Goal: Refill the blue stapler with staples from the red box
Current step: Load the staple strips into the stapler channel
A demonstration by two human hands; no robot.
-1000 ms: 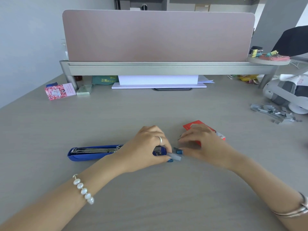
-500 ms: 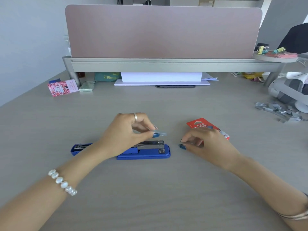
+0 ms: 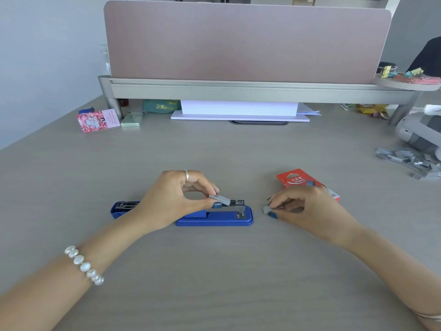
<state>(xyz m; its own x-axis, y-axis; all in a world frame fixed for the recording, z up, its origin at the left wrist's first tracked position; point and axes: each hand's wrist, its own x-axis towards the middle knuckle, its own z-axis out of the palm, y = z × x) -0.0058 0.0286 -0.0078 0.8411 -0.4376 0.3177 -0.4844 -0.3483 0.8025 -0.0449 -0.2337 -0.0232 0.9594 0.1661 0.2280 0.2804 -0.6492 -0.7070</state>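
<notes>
The blue stapler [image 3: 216, 217] lies opened flat on the desk, its lid [image 3: 121, 207] swung out to the left and the metal magazine exposed on the right half. My left hand [image 3: 176, 199] pinches a short grey strip of staples [image 3: 220, 199] between thumb and fingers, tilted just above the magazine. My right hand [image 3: 307, 206] rests on the desk to the stapler's right and pinches a second small staple strip [image 3: 268, 209]. The red box [image 3: 298, 180] lies just behind my right hand, partly hidden by it.
A heap of loose staple strips [image 3: 410, 161] lies at the far right next to a grey device [image 3: 420, 132]. A pink card [image 3: 97, 120] and a small green box [image 3: 132, 119] sit back left. A raised shelf with a pink screen [image 3: 245, 41] spans the back.
The stapler's lid has been swung open to the left. My left hand took a staple strip and lowered it toward the magazine. My right hand drew back to the right.
</notes>
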